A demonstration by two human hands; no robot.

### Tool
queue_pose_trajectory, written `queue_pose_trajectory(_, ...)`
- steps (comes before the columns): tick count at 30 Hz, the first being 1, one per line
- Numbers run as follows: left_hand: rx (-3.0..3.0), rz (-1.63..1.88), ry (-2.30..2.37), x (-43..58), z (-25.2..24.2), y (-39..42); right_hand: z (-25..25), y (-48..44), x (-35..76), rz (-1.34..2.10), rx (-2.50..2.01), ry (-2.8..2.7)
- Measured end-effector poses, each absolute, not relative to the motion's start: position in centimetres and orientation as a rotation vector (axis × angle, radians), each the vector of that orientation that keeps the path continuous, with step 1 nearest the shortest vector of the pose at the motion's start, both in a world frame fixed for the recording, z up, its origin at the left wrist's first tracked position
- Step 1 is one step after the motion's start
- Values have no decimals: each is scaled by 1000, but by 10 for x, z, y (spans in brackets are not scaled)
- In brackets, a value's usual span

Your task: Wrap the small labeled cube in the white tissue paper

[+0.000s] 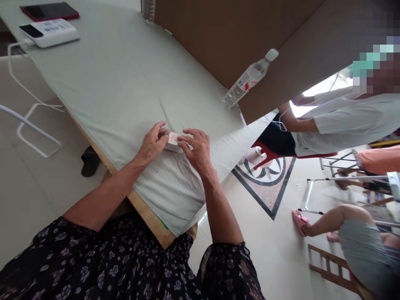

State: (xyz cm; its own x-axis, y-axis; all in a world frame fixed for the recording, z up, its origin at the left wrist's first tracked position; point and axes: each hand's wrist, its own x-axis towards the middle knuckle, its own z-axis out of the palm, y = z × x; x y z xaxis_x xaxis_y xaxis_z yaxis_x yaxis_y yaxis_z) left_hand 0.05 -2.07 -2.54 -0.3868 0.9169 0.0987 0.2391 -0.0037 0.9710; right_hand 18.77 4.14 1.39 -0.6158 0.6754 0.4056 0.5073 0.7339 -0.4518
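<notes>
A small white pack with red print on top (174, 139), shaped like a deck of cards, sits low over the pale tablecloth (118, 83) near the table's corner. My left hand (153, 141) grips its left end, thumb at the near side and fingers curled behind. At the right end my right hand (197, 149) has its thumb and fingertips against the pack, with the index finger reaching over the top. Part of the pack is covered by my fingers, and its exact kind cannot be made out.
A clear plastic bottle (250, 79) stands by a large brown cardboard panel (212, 37). At the far left lie a phone (50, 11) and a white device (51, 32) with a white cable. Another person in a white shirt (343, 121) sits beyond the panel.
</notes>
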Motion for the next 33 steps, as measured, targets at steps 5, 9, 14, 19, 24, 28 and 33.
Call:
queue_pose_trajectory(5,1216,1440,1669,2,-24,-21,23,47,180,255,-815,-2508)
queue_pose_trajectory(9,1202,1420,1719,5,-20,-22,23,51,172,219,-806,-2507)
queue_pose_trajectory(14,1243,1411,1698,6,-16,-23,28,68,167,282,-869,-2414)
queue_pose_trajectory(19,1254,1398,1609,5,-15,-25,41,99,163,274,-874,-2379)
queue_pose_trajectory(24,1205,1454,1485,10,-14,-25,45,138,163,264,-898,-2329)
queue_pose_trajectory(28,1138,1463,1377,13,-8,-28,42,163,162,274,-926,-2277)
queue_pose_trajectory(33,1075,1377,1365,12,2,-29,36,166,172,375,-962,-2163)
